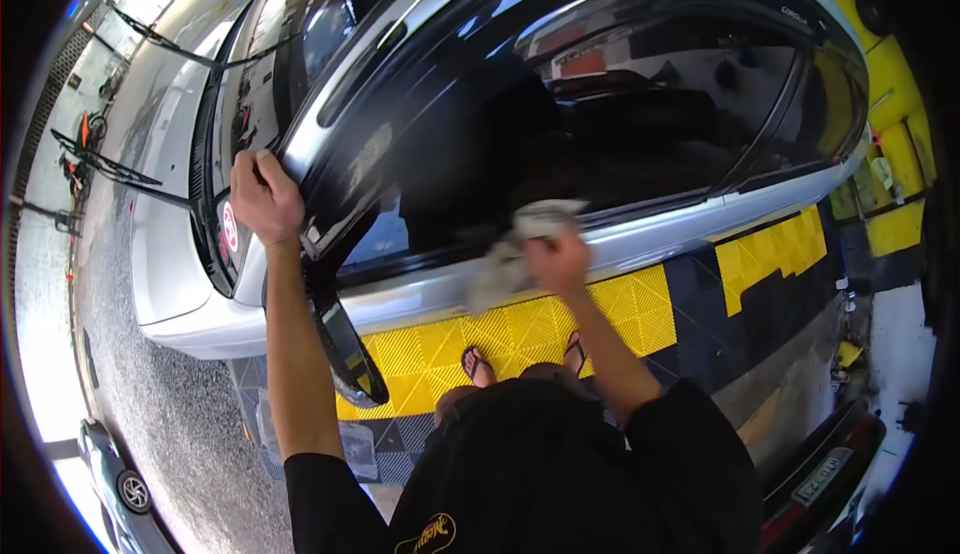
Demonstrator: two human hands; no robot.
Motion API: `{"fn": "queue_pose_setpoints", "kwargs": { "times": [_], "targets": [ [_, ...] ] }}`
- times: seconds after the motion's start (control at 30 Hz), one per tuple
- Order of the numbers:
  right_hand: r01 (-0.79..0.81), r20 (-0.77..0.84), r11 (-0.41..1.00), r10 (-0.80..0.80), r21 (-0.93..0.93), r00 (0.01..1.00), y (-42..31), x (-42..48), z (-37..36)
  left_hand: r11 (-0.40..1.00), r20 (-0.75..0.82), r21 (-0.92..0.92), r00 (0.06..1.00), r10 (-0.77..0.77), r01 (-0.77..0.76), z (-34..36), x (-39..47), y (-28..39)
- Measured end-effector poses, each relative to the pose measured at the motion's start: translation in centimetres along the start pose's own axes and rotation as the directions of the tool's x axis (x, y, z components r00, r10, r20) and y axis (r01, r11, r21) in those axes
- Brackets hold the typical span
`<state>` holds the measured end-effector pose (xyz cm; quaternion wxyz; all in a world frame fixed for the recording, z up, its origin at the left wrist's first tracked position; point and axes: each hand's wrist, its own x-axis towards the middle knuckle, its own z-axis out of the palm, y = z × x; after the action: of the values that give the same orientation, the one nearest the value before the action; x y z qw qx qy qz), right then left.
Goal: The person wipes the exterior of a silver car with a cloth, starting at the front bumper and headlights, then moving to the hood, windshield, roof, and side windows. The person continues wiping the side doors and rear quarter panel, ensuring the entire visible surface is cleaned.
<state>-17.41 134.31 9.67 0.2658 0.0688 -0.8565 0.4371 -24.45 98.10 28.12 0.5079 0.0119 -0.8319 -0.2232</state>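
Observation:
My right hand grips a whitish cloth against the lower edge of a dark-tinted side window on a silver car. Hand and cloth are blurred, and a loose part of the cloth hangs down over the silver door. At the base of the windshield pillar, my left hand rests with its fingers curled and nothing visible in it. Below that forearm, the black side mirror sticks out from the door.
Two wiper arms stand raised off the windshield. Yellow floor tiles lie under my sandalled feet. Another car's rear is at the lower right, and a dark car is at the lower left. Yellow structures stand beyond the silver car's rear.

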Motion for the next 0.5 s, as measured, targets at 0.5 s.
{"fn": "queue_pose_setpoints", "kwargs": {
  "times": [0.5],
  "targets": [
    [-0.067, -0.689, 0.991, -0.029, -0.112, 0.724, 6.2, 21.8, -18.9, 0.998, -0.035, 0.057, 0.999, 0.019, -0.017, -0.8, 1.4, 1.8]
  ]
}}
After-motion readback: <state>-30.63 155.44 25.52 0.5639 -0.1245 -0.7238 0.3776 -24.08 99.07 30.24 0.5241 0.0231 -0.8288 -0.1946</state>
